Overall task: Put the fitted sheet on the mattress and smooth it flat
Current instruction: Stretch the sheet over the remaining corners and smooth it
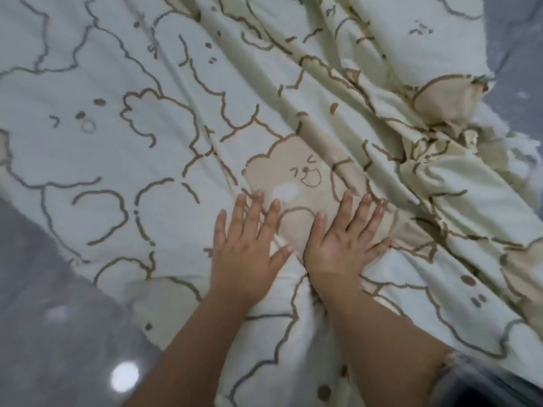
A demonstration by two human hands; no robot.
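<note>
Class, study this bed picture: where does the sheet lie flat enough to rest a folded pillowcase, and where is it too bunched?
Flat room: the sheet left of the left hand, up to the grey floor edge. Crowded: right of the right hand, folds run diagonally to a bunched corner.

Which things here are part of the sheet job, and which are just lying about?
In the job:
- fitted sheet, smoother at left, bunched in folds at right
- left hand, flat on the sheet
- right hand, flat on the sheet

Just lying about:
- grey glossy floor
- white fluffy stuff at the right edge, too blurred to identify
</note>
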